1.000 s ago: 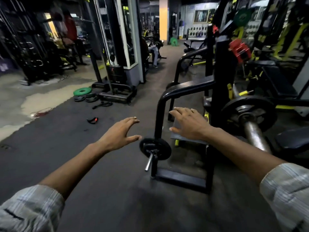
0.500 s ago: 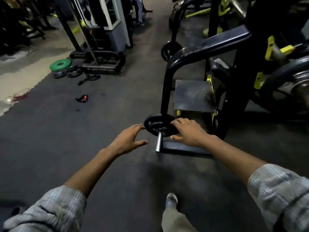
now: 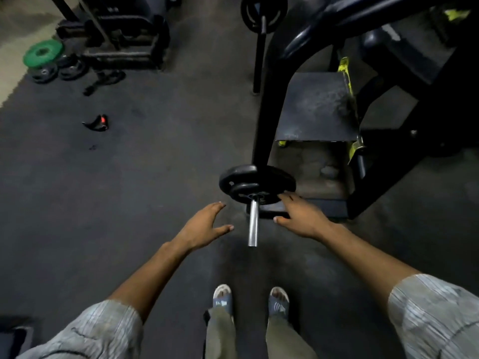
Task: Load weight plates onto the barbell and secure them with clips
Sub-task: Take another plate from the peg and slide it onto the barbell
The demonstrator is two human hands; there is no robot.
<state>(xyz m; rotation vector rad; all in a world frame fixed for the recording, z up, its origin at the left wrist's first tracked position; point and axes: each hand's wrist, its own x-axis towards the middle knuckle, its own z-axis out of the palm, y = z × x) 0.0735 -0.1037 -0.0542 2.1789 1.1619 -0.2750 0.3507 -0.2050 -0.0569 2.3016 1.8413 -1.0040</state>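
head cam: the plates (image 3: 259,177) sit stacked on a steel peg (image 3: 253,224) whose long axis points back at the person. right hand (image 3: 302,215) is nearer, straight fingers (image 3: 286,198) at the rim's right edge, holding nothing. left hand (image 3: 202,226) is spread wide, plates ahead-right of its fingertips.

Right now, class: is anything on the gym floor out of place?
Yes. A green plate and black plates lie loose beside a machine base; a black-and-red item, perhaps a clip, lies alone on the floor.
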